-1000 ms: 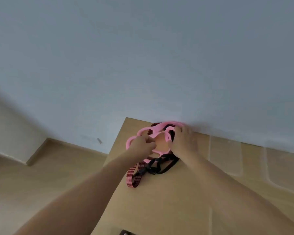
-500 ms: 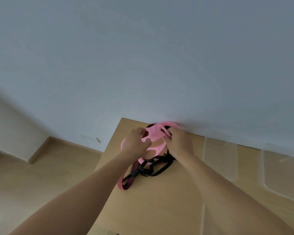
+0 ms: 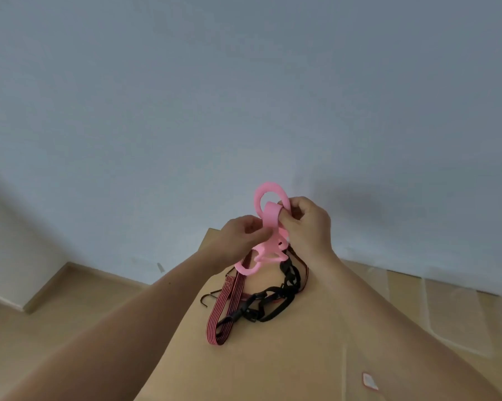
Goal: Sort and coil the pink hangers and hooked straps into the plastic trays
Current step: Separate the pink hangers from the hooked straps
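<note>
Rightward, plastic trays [image 3: 461, 319]; hangers [image 3: 268, 224] in both hands [image 3: 238, 238] [image 3: 307, 224].

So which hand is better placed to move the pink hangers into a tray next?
Right, probably. The right hand grips the pink hangers near their top, and the clear plastic trays lie on the table on that side. The left hand pinches them lower, on the side away from the trays.

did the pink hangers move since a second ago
Yes: the left hand and right hand lifted the pink hangers up off the hooked straps on the table.
</note>
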Available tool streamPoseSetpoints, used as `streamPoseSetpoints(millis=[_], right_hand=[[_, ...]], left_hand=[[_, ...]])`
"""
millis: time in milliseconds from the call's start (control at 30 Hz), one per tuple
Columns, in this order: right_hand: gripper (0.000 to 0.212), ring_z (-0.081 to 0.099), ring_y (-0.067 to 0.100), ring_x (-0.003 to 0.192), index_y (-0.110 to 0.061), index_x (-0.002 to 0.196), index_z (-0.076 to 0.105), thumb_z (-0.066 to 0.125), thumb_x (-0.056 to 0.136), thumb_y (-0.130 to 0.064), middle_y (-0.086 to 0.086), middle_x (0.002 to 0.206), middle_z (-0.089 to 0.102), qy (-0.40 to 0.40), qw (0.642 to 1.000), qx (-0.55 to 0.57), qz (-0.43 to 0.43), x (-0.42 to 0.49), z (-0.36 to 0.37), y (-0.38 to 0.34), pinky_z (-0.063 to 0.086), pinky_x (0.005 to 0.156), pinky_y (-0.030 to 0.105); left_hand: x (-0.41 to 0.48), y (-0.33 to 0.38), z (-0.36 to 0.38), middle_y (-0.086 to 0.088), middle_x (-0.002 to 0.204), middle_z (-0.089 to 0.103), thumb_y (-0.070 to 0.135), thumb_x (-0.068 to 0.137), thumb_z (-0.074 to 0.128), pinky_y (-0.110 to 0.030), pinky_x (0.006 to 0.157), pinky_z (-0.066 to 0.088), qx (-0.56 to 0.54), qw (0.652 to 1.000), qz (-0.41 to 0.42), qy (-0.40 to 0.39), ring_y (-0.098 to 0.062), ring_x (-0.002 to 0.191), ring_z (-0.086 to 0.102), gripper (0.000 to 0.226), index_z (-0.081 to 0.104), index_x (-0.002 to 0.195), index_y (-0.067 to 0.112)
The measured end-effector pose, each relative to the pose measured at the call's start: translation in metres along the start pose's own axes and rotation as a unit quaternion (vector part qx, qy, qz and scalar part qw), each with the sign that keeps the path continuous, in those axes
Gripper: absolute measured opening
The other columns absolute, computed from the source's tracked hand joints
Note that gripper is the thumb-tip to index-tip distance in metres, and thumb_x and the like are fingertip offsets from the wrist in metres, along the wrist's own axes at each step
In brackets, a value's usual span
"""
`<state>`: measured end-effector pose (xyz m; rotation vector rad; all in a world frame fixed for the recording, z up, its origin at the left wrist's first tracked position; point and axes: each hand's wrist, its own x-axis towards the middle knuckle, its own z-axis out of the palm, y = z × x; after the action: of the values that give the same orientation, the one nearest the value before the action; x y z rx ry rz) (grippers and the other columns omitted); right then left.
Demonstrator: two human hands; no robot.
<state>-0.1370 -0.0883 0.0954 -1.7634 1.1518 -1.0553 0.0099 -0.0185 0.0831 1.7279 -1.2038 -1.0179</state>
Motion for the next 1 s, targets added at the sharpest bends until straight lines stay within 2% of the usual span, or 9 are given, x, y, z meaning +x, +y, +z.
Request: streamPoseSetpoints(millis=[133,333,400,533,633,700,833,967,1000], right_hand=[[0.006,0.067,0.014,0.072,-0.023,0.08,0.068,0.072,0.085,-0.023,-0.008,0.073,0.069,0.022,0.999,0.025,0.002,-0.006,-0.005,-0.034,0.058,0.069,0.035],[0.004,0.071,0.015,0.066,-0.02,0.076,0.074,0.076,0.078,-0.023,0.003,0.072,0.073,0.0,0.981,0.187,0.044,-0.028,-0.017,-0.082,0.057,0.061,0.023],[0.007,0.069,0.02,0.066,-0.017,0.074,0.075,0.075,0.079,-0.022,0.007,0.073,0.073,-0.007,0.975,0.213,0.058,-0.032,-0.022,-0.091,0.06,0.066,0.031],[0.012,0.065,0.022,0.059,-0.017,0.069,0.075,0.076,0.079,-0.022,0.006,0.069,0.072,0.003,0.98,0.185,0.072,-0.041,-0.026,-0.105,0.061,0.067,0.041],[0.011,0.069,0.012,0.066,-0.024,0.072,0.075,0.075,0.082,-0.024,-0.005,0.072,0.074,0.017,0.986,0.157,0.054,-0.051,-0.029,-0.106,0.052,0.051,0.022],[0.011,0.071,0.007,0.075,-0.027,0.076,0.075,0.071,0.086,-0.028,-0.008,0.078,0.075,0.006,0.988,0.149,0.048,-0.058,-0.033,-0.104,0.043,0.048,0.012],[0.018,0.069,0.012,0.091,-0.026,0.094,0.072,0.06,0.093,-0.039,-0.007,0.094,0.074,-0.039,0.984,0.157,0.068,-0.079,-0.031,-0.093,0.047,0.065,0.026],[0.031,0.069,0.024,0.087,-0.015,0.095,0.074,0.053,0.097,-0.039,0.015,0.099,0.073,-0.159,0.959,0.199,0.125,-0.105,-0.019,-0.069,0.054,0.079,0.037],[0.03,0.069,0.023,0.088,-0.016,0.095,0.074,0.052,0.098,-0.036,0.013,0.098,0.073,-0.177,0.957,0.193,0.127,-0.109,-0.017,-0.064,0.053,0.082,0.038]], left_hand=[[-0.017,0.019,-0.013,0.029,0.091,0.067,0.044,0.093,0.062,-0.017,0.077,0.039,-0.011,0.997,0.074,0.026,0.013,0.086,0.059,0.009,0.064,0.091,0.035],[-0.044,0.041,-0.033,-0.006,0.104,0.068,0.029,0.1,0.055,-0.035,0.087,0.053,-0.106,0.986,0.13,-0.022,-0.018,0.094,0.066,0.023,0.06,0.113,0.011],[-0.049,0.044,-0.038,-0.007,0.109,0.07,0.024,0.099,0.056,-0.03,0.082,0.054,-0.116,0.981,0.142,-0.057,-0.019,0.096,0.068,0.026,0.06,0.119,0.006],[-0.064,0.052,-0.039,0.007,0.093,0.071,0.015,0.097,0.059,-0.013,0.064,0.045,-0.111,0.978,0.15,-0.094,-0.003,0.076,0.061,0.022,0.063,0.117,0.005],[-0.071,0.053,-0.038,-0.012,0.093,0.068,0.012,0.095,0.062,-0.027,0.07,0.046,-0.129,0.978,0.141,-0.079,-0.015,0.077,0.059,0.021,0.06,0.108,-0.005],[-0.074,0.052,-0.038,-0.02,0.095,0.066,0.013,0.095,0.064,-0.037,0.074,0.048,-0.145,0.978,0.129,-0.072,-0.024,0.082,0.061,0.026,0.056,0.105,-0.01],[-0.079,0.057,-0.041,-0.016,0.088,0.064,0.017,0.093,0.066,-0.037,0.07,0.046,-0.189,0.974,0.117,-0.049,-0.026,0.078,0.059,0.018,0.056,0.091,0.002],[-0.076,0.061,-0.049,-0.008,0.084,0.067,0.02,0.092,0.067,-0.037,0.072,0.049,-0.226,0.968,0.106,-0.017,-0.024,0.077,0.063,0.017,0.057,0.084,0.01],[-0.075,0.061,-0.05,-0.006,0.082,0.067,0.02,0.092,0.067,-0.034,0.069,0.05,-0.219,0.97,0.106,-0.012,-0.022,0.075,0.063,0.017,0.057,0.084,0.01]])
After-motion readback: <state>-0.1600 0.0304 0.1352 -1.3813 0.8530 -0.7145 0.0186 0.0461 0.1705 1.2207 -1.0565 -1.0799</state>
